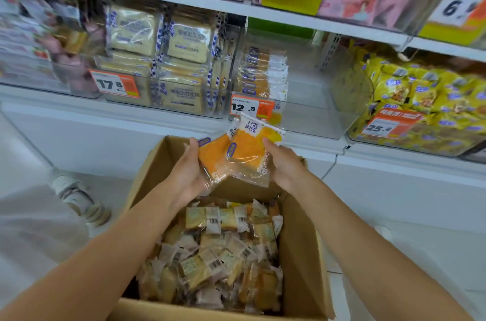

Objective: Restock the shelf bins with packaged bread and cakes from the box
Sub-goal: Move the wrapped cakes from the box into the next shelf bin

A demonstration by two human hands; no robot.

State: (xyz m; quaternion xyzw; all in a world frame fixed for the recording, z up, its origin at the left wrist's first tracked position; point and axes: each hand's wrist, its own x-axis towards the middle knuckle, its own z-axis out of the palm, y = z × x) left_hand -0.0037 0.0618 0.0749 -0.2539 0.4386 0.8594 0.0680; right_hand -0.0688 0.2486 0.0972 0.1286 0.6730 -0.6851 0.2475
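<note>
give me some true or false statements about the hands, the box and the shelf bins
1. The left hand and right hand hold orange packets above the box. True.
2. The box is empty. False: it is filled with small wrapped cakes.
3. The bin tagged 12.8 is packed full. False: one stack of packets stands at its left side and the rest is bare.
4. The bin tagged 25.8 holds yellow packets. True.
</note>
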